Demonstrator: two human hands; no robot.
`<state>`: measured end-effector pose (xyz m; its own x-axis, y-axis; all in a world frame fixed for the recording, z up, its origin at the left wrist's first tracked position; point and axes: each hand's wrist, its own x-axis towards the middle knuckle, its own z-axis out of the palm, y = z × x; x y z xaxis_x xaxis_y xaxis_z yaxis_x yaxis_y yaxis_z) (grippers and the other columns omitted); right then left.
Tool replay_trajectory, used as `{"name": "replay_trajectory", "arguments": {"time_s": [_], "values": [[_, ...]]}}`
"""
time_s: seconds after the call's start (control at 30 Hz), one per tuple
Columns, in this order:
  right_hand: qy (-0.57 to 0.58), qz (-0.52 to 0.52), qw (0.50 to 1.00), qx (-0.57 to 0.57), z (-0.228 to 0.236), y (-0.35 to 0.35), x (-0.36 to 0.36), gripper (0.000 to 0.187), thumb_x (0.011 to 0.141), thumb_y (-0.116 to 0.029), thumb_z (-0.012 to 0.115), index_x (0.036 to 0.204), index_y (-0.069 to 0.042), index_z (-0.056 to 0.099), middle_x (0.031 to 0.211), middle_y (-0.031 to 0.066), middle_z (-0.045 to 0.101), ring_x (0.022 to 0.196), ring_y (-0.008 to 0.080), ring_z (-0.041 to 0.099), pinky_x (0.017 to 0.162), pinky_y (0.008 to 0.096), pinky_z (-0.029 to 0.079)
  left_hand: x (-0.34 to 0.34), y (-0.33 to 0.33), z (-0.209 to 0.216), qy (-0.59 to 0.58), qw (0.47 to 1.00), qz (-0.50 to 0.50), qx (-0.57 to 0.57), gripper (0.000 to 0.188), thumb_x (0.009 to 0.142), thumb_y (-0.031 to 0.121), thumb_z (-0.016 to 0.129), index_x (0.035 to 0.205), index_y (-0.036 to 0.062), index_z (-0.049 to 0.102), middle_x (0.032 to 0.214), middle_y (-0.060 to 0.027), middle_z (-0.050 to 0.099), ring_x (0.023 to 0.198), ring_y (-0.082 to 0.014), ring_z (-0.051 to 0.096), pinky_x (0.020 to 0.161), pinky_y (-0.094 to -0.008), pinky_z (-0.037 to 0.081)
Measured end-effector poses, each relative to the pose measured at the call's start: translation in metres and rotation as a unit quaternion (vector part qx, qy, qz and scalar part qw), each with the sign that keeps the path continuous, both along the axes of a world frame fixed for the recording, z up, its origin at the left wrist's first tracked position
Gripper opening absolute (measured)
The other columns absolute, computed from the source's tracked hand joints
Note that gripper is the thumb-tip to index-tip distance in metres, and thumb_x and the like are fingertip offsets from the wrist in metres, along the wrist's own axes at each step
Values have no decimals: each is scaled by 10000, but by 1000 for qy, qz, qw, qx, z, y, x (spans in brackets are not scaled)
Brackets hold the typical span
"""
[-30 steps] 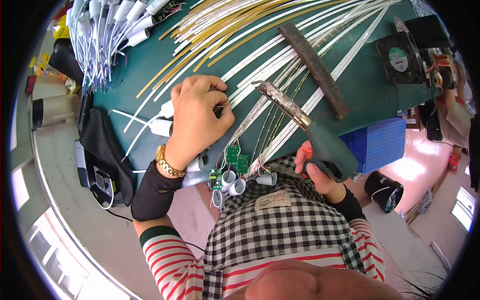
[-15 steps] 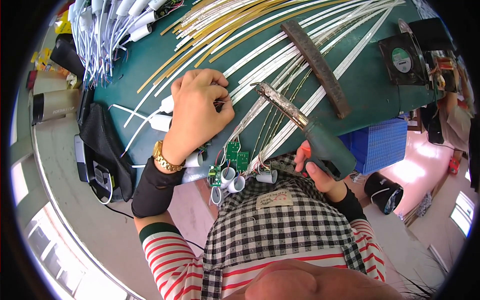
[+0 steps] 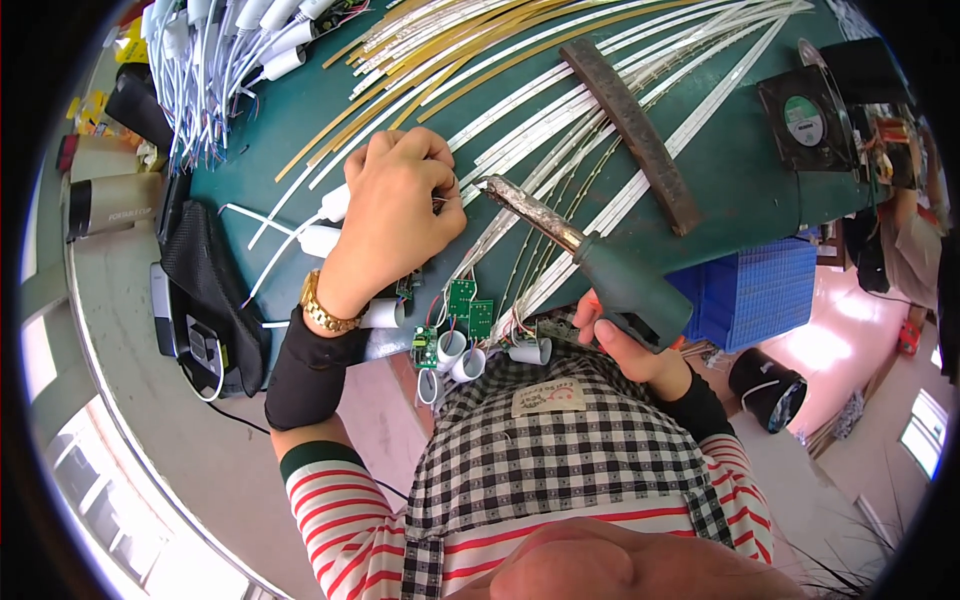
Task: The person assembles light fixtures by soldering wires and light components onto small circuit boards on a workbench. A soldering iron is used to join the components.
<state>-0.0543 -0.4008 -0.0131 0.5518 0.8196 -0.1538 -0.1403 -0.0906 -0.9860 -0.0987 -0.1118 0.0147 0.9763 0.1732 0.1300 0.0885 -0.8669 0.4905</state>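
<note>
The left hand (image 3: 395, 215) is resting knuckles-up on the green bench (image 3: 760, 190), its fingers curled shut and pinching thin wires (image 3: 447, 203) at the near ends of the LED strips (image 3: 560, 110); exactly what lies under the fingertips is hidden. A gold watch (image 3: 325, 312) is sitting on that wrist above a black sleeve cuff. The right hand (image 3: 625, 345) is gripping the green handle of a soldering iron (image 3: 575, 245), fingers wrapped fully round it, and the iron is slanting up and left so its crusted tip is hanging just beside the left fingers, over the strip ends. Small green circuit boards (image 3: 465, 305) and white lamp caps (image 3: 455, 355) are lying at the bench's near edge, between the two forearms. A dark metal bar (image 3: 635, 130) is lying across the strips farther back, and a black fan (image 3: 805, 115) is standing at the far right. A bundle of white cables (image 3: 215, 70) is spreading at the far left, with a black pouch (image 3: 210, 290) lying near the left elbow.
</note>
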Motion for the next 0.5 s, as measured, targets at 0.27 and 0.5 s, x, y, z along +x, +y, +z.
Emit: {"name": "replay_trajectory", "arguments": {"time_s": [0.27,0.5], "values": [[-30,24,998,-50,-4,2,-1,230,910,-200,583,1054,-22,557,906,73,604,728,130,612,646,274,503,3,-4,-1,2,1000,10,11,36,652,33,652,635,21,623,892,-44,584,926,-269,494,895,-431,380],[-40,23,999,-28,-6,1,-2,230,914,-181,574,1084,-26,551,914,86,600,721,141,611,651,286,510,4,-4,0,17,1000,16,7,37,649,37,642,629,20,615,886,-47,582,892,-272,486,878,-423,383]]}}
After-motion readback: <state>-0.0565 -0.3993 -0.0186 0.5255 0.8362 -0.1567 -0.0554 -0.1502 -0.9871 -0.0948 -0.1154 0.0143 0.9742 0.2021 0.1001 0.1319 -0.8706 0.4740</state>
